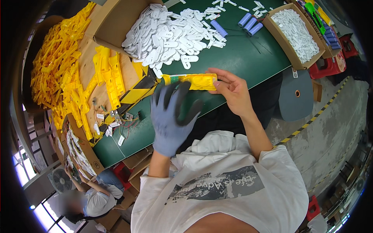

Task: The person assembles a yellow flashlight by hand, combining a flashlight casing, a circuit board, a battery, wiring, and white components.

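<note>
My right hand (pixel 234 92) pinches the right end of a long yellow plastic casing (pixel 200 81) between thumb and fingers, above the green table. The casing's hollow side faces up, and a small green part shows near its left end. My left hand (pixel 171 116), in a grey glove with dark fingertips, is just below and beside that left end. Its fingers are spread apart with nothing between them; whether a fingertip touches the casing, I cannot tell. Just beyond the casing lies a heap of flat white plastic pieces (pixel 161 37).
Yellow casings (pixel 58 66) are piled on a wooden board at left. Small wired circuit boards (pixel 116 119) lie near the table's left edge. Purple cylindrical cells (pixel 248 23) and a carton of small white parts (pixel 297 35) stand at the far right. Another person (pixel 97 200) works at lower left.
</note>
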Available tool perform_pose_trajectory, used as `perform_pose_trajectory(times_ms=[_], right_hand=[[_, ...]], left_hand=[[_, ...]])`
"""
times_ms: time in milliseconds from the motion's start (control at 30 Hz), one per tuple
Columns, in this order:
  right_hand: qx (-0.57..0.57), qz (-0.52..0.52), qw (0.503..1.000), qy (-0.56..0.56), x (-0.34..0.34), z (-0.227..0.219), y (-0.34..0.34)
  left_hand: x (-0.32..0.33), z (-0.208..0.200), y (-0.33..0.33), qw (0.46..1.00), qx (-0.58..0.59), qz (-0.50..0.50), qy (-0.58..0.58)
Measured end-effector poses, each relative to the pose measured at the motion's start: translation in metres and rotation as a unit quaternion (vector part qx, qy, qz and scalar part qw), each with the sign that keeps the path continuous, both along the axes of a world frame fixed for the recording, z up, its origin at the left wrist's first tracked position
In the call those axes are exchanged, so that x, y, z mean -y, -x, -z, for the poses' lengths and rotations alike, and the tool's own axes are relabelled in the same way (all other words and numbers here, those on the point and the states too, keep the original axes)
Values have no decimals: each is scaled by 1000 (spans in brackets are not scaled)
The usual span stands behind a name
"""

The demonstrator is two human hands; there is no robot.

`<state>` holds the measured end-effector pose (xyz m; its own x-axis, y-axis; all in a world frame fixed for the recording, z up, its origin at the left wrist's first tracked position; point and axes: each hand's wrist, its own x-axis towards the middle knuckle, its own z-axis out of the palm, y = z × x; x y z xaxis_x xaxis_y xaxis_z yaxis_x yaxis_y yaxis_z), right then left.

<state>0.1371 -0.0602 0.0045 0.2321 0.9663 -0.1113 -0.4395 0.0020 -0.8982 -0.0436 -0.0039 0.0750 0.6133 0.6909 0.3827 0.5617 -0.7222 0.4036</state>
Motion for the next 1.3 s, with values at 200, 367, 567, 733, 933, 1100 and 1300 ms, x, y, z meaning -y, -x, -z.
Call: perform_pose_trajectory(times_ms=[200, 367, 567, 733, 933, 1100, 1300], right_hand=[[5, -8, 1000, -14, 1, 13, -4], [17, -33, 999, 5, 0, 10, -14], [27, -55, 998, 26, 0, 10, -15], [17, -70, 995, 69, -1, 7, -20], [63, -97, 989, 91, -13, 0, -18], [184, -154, 966, 101, -33, -13, -36], [698, 140, 694, 107, -105, -22, -69]], left_hand=[[-49, 26, -23, 989, -66, 118, 60], [-50, 31, -21, 980, -24, 140, 143], [-51, 28, -15, 988, -24, 135, 72], [-31, 40, -3, 993, -58, 100, 2], [-39, 56, 13, 992, 68, 73, 82], [-40, 70, 21, 981, 120, 30, 149], [-42, 72, 19, 990, 80, 44, 108]])
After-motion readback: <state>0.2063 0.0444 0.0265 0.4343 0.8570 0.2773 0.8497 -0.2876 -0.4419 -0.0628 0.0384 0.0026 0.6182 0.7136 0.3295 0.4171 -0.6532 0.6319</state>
